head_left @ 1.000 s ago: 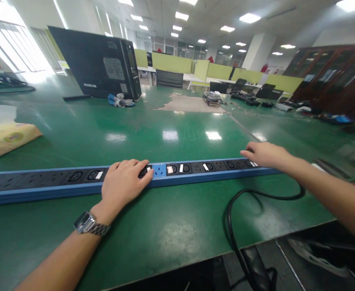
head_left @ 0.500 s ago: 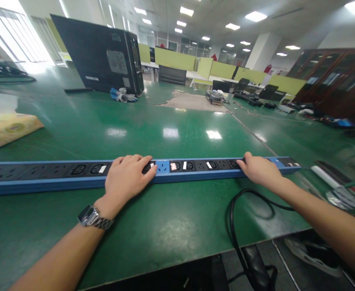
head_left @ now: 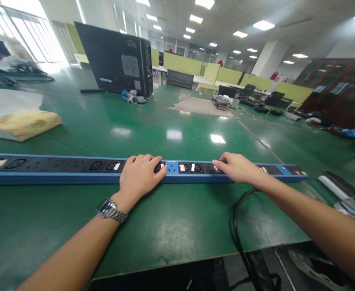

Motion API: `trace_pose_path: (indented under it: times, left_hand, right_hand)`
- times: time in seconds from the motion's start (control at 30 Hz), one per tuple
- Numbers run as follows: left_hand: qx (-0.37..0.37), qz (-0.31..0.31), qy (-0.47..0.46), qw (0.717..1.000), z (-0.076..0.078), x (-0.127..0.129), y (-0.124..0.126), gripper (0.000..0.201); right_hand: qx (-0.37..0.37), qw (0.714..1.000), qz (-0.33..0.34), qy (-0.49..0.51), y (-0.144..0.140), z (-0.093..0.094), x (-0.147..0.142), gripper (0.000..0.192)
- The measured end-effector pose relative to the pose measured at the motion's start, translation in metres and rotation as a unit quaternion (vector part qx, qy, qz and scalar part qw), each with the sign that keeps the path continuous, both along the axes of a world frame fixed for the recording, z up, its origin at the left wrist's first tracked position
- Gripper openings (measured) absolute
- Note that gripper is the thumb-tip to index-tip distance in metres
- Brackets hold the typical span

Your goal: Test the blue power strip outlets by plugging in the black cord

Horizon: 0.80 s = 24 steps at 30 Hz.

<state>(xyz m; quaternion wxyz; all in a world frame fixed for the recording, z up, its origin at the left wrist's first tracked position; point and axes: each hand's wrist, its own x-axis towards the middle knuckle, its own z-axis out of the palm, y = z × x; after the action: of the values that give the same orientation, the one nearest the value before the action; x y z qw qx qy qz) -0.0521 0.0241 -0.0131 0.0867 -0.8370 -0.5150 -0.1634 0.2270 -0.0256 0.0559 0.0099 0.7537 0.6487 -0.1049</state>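
Across the green tabletop lies a long power strip. The right hand has slid along it toward the left hand, leaving fewer sockets between. Both hands curve over the strip; whether either grips it cannot be told.

On my left I've got a yellow tissue pack, white tissue sticking out; beyond it, a black computer tower with blue-and-white gloves by its base. Farther off I see yellow-green partitions, a black chair, a dark wooden cabinet at far right.
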Motion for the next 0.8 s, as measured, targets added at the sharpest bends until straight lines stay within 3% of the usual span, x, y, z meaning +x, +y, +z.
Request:
trace_pose_path:
  times: [0.17, 0.53, 0.7, 0.8]
  left_hand:
    - [0.008, 0.003, 0.003, 1.000, -0.002, 0.000, 0.000, 0.047]
    - [0.015, -0.008, -0.009, 1.000, -0.004, -0.002, -0.001, 0.048]
    - [0.020, -0.010, -0.010, 1.000, -0.005, -0.002, 0.000, 0.047]
    - [0.021, -0.008, -0.012, 1.000, -0.004, -0.002, 0.000, 0.047]
  right_hand:
    - [0.023, 0.997, -0.045, -0.051, 0.008, -0.016, -0.025, 0.052]
    - [0.039, 0.985, -0.059, -0.159, 0.001, -0.014, -0.050, 0.053]
    - [-0.043, 0.986, -0.084, -0.135, 0.008, -0.006, -0.046, 0.063]
    - [-0.048, 0.984, -0.062, -0.158, 0.011, 0.000, -0.049, 0.061]
